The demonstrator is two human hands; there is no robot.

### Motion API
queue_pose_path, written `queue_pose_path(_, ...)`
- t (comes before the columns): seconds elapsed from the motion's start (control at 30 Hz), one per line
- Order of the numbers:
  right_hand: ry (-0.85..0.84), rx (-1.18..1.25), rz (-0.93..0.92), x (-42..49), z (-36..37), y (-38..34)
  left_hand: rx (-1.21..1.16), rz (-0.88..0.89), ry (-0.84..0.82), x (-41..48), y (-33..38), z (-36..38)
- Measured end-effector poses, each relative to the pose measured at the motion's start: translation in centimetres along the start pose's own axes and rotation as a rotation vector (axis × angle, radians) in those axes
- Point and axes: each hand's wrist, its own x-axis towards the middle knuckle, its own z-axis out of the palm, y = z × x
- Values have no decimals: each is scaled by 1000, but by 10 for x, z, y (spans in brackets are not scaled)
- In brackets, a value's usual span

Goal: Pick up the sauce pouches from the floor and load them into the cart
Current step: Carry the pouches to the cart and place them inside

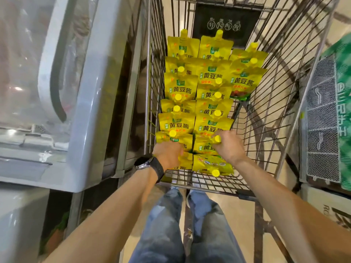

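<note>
Supermarket (wire cart (209, 180), chest freezer (91, 111))

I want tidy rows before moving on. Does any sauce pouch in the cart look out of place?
Yes. The nearest sauce pouch in the middle column, against the cart's near wall, lies reversed: its yellow cap points toward the person, while the other pouches' caps point away. No spill shows.

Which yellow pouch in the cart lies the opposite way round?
The nearest pouch, below the right hand: its cap points toward the person, while the others' caps point away.
</note>
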Motion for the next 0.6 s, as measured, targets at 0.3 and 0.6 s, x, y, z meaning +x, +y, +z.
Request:
queue_pose_path(0.3, 46, 19, -12, 6, -7, -2, 225, -45, 322, 16, 3, -33)
queue_pose_path(0.6, 44, 36, 7, 7, 3, 4, 79, -2, 430, 26, -5, -15)
